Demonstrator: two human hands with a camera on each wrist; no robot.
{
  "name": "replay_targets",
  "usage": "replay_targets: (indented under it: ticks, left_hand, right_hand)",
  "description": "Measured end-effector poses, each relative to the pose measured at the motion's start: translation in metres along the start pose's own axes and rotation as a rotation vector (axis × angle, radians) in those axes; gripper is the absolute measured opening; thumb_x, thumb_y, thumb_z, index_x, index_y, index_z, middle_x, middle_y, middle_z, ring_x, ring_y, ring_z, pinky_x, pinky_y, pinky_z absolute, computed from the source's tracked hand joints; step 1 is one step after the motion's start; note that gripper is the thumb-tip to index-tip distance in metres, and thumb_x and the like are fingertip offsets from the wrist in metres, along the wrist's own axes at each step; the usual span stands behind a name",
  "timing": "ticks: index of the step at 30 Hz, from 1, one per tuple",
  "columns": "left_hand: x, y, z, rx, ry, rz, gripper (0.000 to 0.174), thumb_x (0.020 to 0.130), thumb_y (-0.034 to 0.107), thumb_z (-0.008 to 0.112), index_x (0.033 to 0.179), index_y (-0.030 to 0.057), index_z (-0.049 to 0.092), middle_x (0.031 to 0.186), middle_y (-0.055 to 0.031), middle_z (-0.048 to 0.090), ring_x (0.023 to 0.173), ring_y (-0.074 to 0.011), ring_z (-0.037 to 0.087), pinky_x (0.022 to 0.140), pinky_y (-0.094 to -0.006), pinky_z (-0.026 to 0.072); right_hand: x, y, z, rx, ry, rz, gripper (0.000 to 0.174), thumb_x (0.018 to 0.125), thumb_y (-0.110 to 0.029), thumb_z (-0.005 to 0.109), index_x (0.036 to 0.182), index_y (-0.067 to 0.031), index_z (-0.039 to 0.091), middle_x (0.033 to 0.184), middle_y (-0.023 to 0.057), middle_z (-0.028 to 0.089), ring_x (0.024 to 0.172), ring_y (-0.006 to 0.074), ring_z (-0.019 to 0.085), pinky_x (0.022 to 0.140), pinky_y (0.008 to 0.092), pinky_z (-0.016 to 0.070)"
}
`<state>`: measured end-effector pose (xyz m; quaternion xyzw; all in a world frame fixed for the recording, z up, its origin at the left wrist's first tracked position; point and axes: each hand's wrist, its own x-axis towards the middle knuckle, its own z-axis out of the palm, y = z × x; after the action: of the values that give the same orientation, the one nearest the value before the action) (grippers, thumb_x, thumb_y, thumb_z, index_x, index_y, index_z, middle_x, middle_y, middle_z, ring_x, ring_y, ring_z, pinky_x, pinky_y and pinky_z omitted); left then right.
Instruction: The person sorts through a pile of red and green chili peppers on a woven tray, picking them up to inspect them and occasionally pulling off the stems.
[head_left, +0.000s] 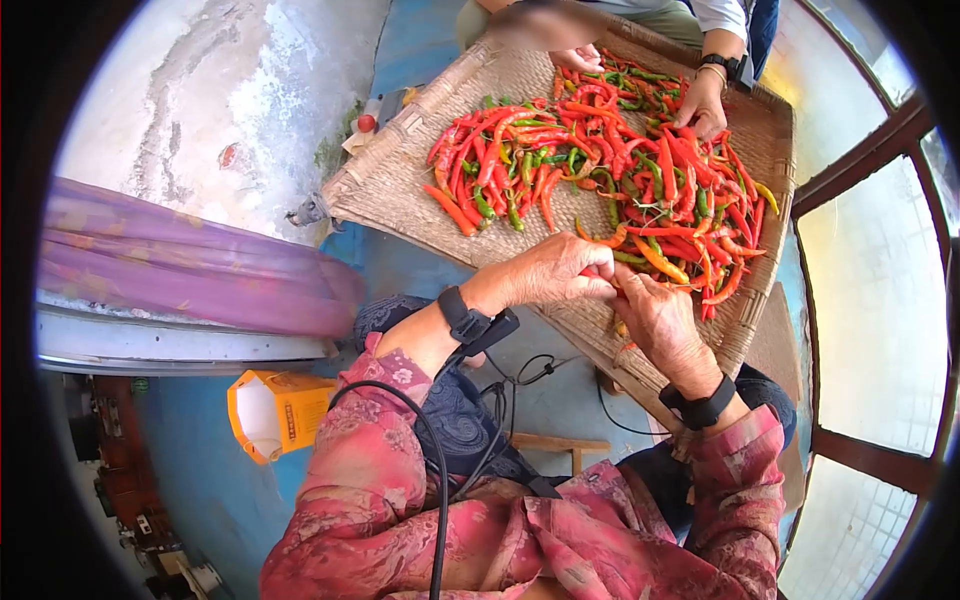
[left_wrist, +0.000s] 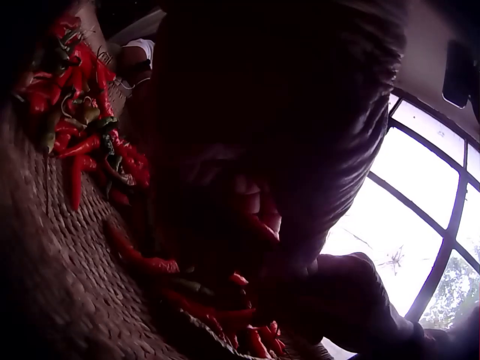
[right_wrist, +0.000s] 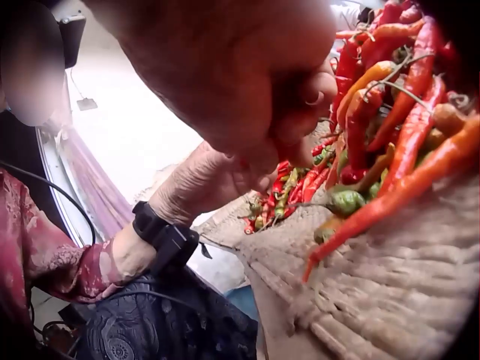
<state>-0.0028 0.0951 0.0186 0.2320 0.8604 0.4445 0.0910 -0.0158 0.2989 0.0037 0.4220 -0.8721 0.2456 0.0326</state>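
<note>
My left hand (head_left: 552,272) and right hand (head_left: 660,325) meet fingertip to fingertip over the near edge of a woven tray (head_left: 390,195). A red chili pepper (head_left: 591,271), mostly covered by the fingers, is gripped by the left hand, and the right hand's thumb and fingers pinch at it too. Red, orange and green chili peppers (head_left: 690,205) lie heaped just beyond the hands. In the right wrist view, a long red chili (right_wrist: 397,199) lies near the tray's rim beside the right hand. The left wrist view is dark, with the left hand mostly in shadow.
Across the tray, another person's hand (head_left: 703,105) reaches into the peppers, with a second hand (head_left: 578,58) near the far edge. An orange box (head_left: 300,410) stands on the blue floor at left. Black cables (head_left: 520,380) hang near my lap. Windows (head_left: 880,300) line the right side.
</note>
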Motion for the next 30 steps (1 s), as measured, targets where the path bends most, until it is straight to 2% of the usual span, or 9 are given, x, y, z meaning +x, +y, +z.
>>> replay_targets:
  ticks: [3, 6, 8, 10, 12, 14, 18, 22, 30]
  left_hand:
    - [0.001, -0.003, -0.019, 0.066, 0.133, 0.029, 0.015, 0.08, 0.018, 0.067, 0.086, 0.005, 0.062, 0.077, -0.0084, 0.063, 0.072, -0.0207, 0.063, 0.067, -0.0305, 0.0491]
    - [-0.009, -0.02, -0.058, 0.341, 0.48, -0.134, 0.014, 0.078, 0.016, 0.065, 0.087, 0.0056, 0.062, 0.079, -0.0097, 0.061, 0.075, -0.0225, 0.062, 0.067, -0.033, 0.0483]
    - [-0.025, -0.043, -0.077, 0.679, 0.644, -0.204, 0.014, 0.08, 0.015, 0.062, 0.09, 0.0065, 0.057, 0.081, -0.0137, 0.06, 0.079, -0.031, 0.061, 0.069, -0.0399, 0.0478]
    - [-0.036, -0.067, -0.083, 0.813, 0.611, -0.309, 0.022, 0.082, 0.021, 0.061, 0.095, 0.005, 0.054, 0.087, -0.0178, 0.06, 0.086, -0.037, 0.058, 0.073, -0.045, 0.0459]
    - [-0.033, -0.079, -0.079, 0.805, 0.507, -0.429, 0.031, 0.083, 0.025, 0.062, 0.104, 0.0045, 0.054, 0.093, -0.0196, 0.061, 0.09, -0.0373, 0.058, 0.075, -0.0449, 0.0463]
    - [-0.03, -0.1, -0.077, 0.903, 0.588, -0.201, 0.03, 0.079, 0.022, 0.067, 0.099, 0.0059, 0.052, 0.083, -0.0189, 0.062, 0.077, -0.0381, 0.061, 0.062, -0.0473, 0.0484]
    - [-0.023, -0.096, -0.072, 0.913, 0.518, -0.267, 0.021, 0.08, 0.013, 0.061, 0.095, 0.0051, 0.048, 0.081, -0.0252, 0.06, 0.077, -0.0433, 0.059, 0.066, -0.0512, 0.0471]
    - [-0.018, -0.071, -0.058, 0.875, 0.57, -0.427, 0.02, 0.079, 0.014, 0.054, 0.095, 0.0047, 0.048, 0.081, -0.0259, 0.061, 0.077, -0.0442, 0.059, 0.066, -0.0508, 0.0455]
    - [-0.021, -0.051, -0.035, 0.499, 0.667, -0.472, 0.029, 0.078, 0.008, 0.056, 0.106, 0.0027, 0.052, 0.073, -0.0156, 0.064, 0.066, -0.0255, 0.063, 0.063, -0.0376, 0.0482]
  right_hand:
    - [0.002, 0.001, -0.011, 0.177, -0.049, 0.027, 0.018, 0.076, -0.011, 0.068, 0.091, -0.0016, 0.063, 0.077, 0.0152, 0.062, 0.07, 0.0309, 0.062, 0.062, 0.0383, 0.0494]
    - [0.005, 0.009, -0.032, 0.432, -0.033, 0.219, 0.021, 0.079, -0.013, 0.068, 0.097, -0.0028, 0.063, 0.075, 0.0136, 0.061, 0.064, 0.0212, 0.062, 0.059, 0.0326, 0.0481]
    - [0.013, 0.019, -0.034, 0.756, 0.206, 0.312, 0.03, 0.083, -0.012, 0.066, 0.108, 0.0035, 0.059, 0.075, 0.0068, 0.059, 0.069, 0.0091, 0.056, 0.063, 0.027, 0.0466]
    - [0.018, 0.031, -0.047, 0.585, 0.313, 0.426, 0.035, 0.083, -0.008, 0.065, 0.114, 0.0043, 0.056, 0.084, 0.0094, 0.063, 0.076, 0.0132, 0.06, 0.071, 0.0274, 0.0486]
    - [0.019, 0.042, -0.038, 0.44, 0.513, 0.282, 0.036, 0.082, -0.006, 0.064, 0.117, 0.0014, 0.055, 0.092, 0.0135, 0.064, 0.083, 0.0168, 0.061, 0.075, 0.0298, 0.0492]
    - [0.018, 0.046, -0.024, 0.354, 0.673, 0.068, 0.037, 0.082, -0.004, 0.063, 0.118, -0.0011, 0.055, 0.101, 0.0174, 0.064, 0.089, 0.0208, 0.062, 0.077, 0.0317, 0.0496]
    - [0.011, 0.031, -0.007, 0.213, 0.348, -0.003, 0.021, 0.076, -0.008, 0.063, 0.096, -0.0058, 0.058, 0.082, 0.0119, 0.06, 0.072, 0.0293, 0.061, 0.063, 0.0355, 0.0514]
    - [0.001, 0.02, -0.018, 0.267, 0.285, -0.042, 0.008, 0.077, -0.008, 0.057, 0.082, -0.0044, 0.052, 0.07, 0.0111, 0.051, 0.066, 0.0322, 0.058, 0.055, 0.0411, 0.047]
    - [-0.012, 0.023, -0.032, 0.305, 0.354, -0.129, 0.01, 0.077, -0.007, 0.057, 0.075, -0.0037, 0.047, 0.068, 0.0126, 0.051, 0.062, 0.033, 0.057, 0.053, 0.0425, 0.0446]
